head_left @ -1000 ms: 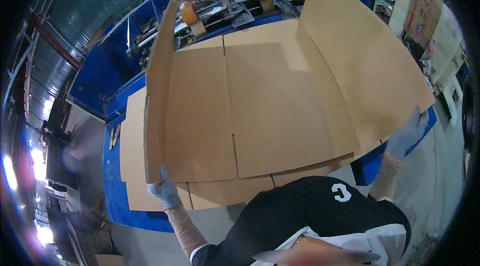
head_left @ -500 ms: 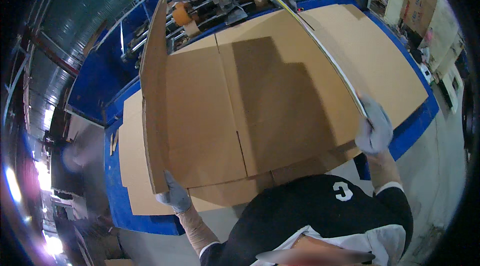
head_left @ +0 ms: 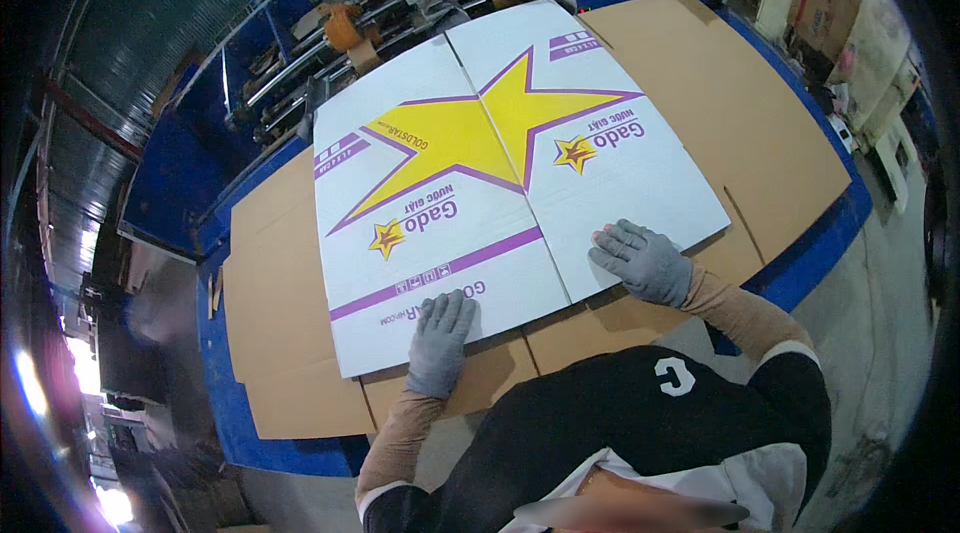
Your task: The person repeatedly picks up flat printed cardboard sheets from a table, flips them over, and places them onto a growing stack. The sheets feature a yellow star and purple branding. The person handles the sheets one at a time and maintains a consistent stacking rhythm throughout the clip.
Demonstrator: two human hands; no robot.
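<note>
White carton flaps [head_left: 500, 208] have closed, fold seemingly complete; left hand [head_left: 440, 345] and right hand [head_left: 645, 265] lie flat, unclamped, near their front edge.

Place: a factory workshop, apparently one for cardboard boxes
Rollers [head_left: 342, 31]: orange, on bright metal shafts [head_left: 285, 79], near blue steel panels [head_left: 170, 193]
Worktable [head_left: 225, 423]: blue, right in front of the rollers
Stock: flat brown cardboard [head_left: 720, 83], with a white, colour-printed carton blank [head_left: 600, 203] on top
Wall [head_left: 150, 23]: ribbed metal
Floor [head_left: 840, 353]: plain grey
Workwear: grey gloves [head_left: 650, 268]
</note>
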